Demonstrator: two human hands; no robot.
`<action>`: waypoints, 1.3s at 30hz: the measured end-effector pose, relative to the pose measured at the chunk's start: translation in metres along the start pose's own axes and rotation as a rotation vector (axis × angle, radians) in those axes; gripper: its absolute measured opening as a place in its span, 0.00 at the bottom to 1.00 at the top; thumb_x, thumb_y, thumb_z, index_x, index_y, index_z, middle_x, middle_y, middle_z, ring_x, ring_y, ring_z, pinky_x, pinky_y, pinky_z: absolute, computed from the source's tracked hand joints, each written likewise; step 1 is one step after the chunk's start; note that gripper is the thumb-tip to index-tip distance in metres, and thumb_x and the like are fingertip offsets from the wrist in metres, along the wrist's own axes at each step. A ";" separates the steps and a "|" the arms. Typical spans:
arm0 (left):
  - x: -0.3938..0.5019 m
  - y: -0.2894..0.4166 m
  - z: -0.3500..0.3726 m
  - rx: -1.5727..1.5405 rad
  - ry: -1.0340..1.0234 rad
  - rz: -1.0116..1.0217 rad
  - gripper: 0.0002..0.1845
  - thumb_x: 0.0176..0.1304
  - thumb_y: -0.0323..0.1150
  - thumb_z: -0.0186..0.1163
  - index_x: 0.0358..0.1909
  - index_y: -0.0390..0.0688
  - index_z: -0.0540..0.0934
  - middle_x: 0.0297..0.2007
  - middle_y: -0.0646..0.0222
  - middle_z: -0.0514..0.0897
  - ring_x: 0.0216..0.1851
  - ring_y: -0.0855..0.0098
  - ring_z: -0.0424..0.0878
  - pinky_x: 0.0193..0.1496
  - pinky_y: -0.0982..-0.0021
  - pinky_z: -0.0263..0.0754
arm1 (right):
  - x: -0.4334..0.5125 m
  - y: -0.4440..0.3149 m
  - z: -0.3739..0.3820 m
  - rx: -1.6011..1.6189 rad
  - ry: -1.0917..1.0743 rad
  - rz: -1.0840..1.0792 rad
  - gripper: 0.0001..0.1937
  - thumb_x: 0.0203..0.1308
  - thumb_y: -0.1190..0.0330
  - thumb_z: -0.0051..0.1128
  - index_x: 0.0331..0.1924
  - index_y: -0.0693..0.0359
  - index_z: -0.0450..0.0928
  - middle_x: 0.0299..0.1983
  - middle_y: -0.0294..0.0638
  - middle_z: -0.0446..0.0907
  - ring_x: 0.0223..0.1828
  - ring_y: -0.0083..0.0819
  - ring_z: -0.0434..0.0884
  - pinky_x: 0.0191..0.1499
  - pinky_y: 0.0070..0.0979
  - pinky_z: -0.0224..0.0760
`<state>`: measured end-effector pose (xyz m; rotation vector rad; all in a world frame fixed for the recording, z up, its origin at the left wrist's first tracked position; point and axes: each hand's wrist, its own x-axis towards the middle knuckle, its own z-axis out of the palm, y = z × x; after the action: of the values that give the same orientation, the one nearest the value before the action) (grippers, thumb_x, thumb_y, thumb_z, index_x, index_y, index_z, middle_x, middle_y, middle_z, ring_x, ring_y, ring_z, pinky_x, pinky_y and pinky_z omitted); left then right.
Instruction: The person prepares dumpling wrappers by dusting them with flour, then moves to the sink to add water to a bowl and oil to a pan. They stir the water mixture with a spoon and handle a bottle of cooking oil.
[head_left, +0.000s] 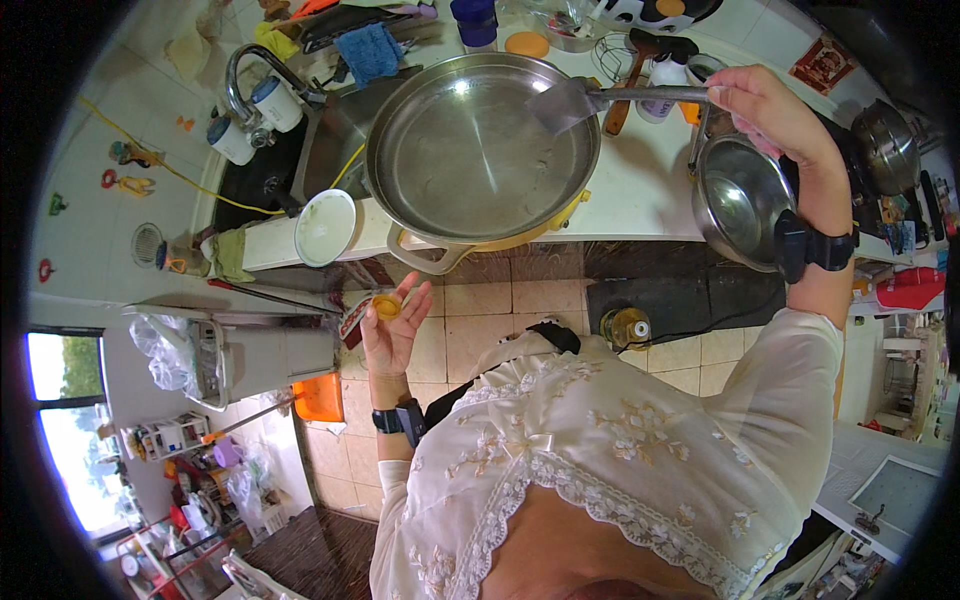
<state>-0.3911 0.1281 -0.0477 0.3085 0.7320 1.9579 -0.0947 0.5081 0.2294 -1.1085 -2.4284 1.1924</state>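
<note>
My right hand (772, 112) grips the handle of a metal spatula (566, 105), whose flat blade is over the right side of a large round metal pan (480, 157). The pan looks nearly bare inside, with a wet sheen, and has a pale loop handle towards me. Below the counter edge, my left hand (397, 322) holds a small round yellow cap or lid (386, 306) between thumb and fingers, palm turned up. A white bowl (325, 227) with some residue lies on the counter edge, left of the pan.
A sink with a curved faucet (238, 82) is at the left. A steel pot (739, 202) stands near my right forearm. Behind the pan are a blue cloth (369, 54), an orange disc (526, 45) and a wire whisk (613, 56). An oil bottle (626, 328) stands on the floor.
</note>
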 end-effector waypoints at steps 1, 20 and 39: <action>0.000 0.000 0.000 -0.003 -0.001 0.000 0.25 0.59 0.50 0.59 0.50 0.42 0.77 0.64 0.45 0.61 0.64 0.45 0.62 0.66 0.50 0.60 | 0.000 -0.001 0.000 -0.003 -0.002 -0.005 0.10 0.64 0.66 0.46 0.33 0.63 0.75 0.13 0.28 0.62 0.06 0.14 0.56 0.08 0.16 0.47; -0.026 0.003 -0.009 -0.028 0.057 0.126 0.27 0.59 0.50 0.59 0.52 0.39 0.75 0.64 0.44 0.62 0.65 0.44 0.61 0.67 0.49 0.58 | 0.168 0.054 0.079 0.494 -0.534 0.519 0.15 0.62 0.66 0.41 0.38 0.70 0.76 0.09 0.25 0.59 0.05 0.14 0.51 0.06 0.17 0.41; -0.035 0.000 -0.015 -0.065 0.088 0.160 0.30 0.61 0.51 0.56 0.56 0.37 0.71 0.65 0.45 0.60 0.65 0.44 0.62 0.67 0.50 0.59 | 0.110 0.020 0.057 0.350 -0.608 0.139 0.12 0.61 0.67 0.52 0.34 0.71 0.78 0.12 0.27 0.61 0.10 0.11 0.55 0.08 0.14 0.40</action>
<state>-0.3816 0.0920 -0.0565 0.2486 0.7167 2.1541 -0.1878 0.5604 0.1642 -0.9117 -2.3991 2.1626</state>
